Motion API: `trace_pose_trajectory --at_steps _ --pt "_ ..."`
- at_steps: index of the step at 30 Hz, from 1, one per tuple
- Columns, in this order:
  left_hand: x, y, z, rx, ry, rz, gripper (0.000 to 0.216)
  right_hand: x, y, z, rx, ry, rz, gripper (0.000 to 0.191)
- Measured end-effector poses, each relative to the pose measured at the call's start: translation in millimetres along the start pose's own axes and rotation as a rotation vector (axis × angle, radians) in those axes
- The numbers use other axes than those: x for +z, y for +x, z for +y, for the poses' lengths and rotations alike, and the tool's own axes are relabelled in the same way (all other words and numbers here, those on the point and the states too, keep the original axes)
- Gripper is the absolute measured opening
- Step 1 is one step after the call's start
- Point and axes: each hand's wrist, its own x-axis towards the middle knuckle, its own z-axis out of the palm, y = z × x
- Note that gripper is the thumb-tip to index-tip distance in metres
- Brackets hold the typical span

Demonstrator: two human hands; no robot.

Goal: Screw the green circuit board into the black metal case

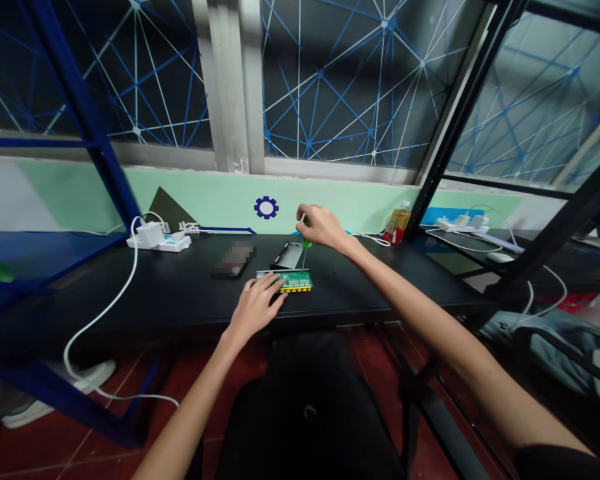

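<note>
A green circuit board (pixel 295 281) with a yellow strip along its near edge lies on the black desk (pixel 180 293). My left hand (pixel 257 303) holds the board's left end, fingers over the top and thumb at the near edge. Above the board, my right hand (pixel 321 227) is closed round the green handle of an upright screwdriver (pixel 307 243). Its thin shaft reaches down to the far right part of the board; the tip is too small to make out. Just behind the board rests a dark, flat cover-like piece (pixel 287 255).
A blurred-out dark, flat object (pixel 234 261) lies left of the board. Farther left is a white power strip (pixel 167 241) with a cable hanging over the desk edge. A bottle with amber liquid (pixel 397 223) stands at the back right beside a white cable (pixel 377 240).
</note>
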Motion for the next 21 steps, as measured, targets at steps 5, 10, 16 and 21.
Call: trace_pose_trajectory --at_steps 5,10,16,21 --pt "-0.6 0.4 0.7 -0.003 -0.003 0.008 0.033 -1.6 -0.1 0.0 0.008 -0.008 -0.03 0.021" --pt "-1.4 1.1 1.0 -0.013 -0.01 0.006 0.033 -1.4 -1.5 -2.2 -0.027 -0.016 -0.018 0.024" --pt "-2.4 2.4 1.0 -0.025 -0.027 0.001 0.033 -2.9 -6.1 -6.1 0.016 -0.058 -0.004 0.028" --pt "-3.3 3.0 1.4 -0.028 -0.03 -0.004 0.034 -0.5 -7.3 0.2 0.008 -0.058 0.024 0.019"
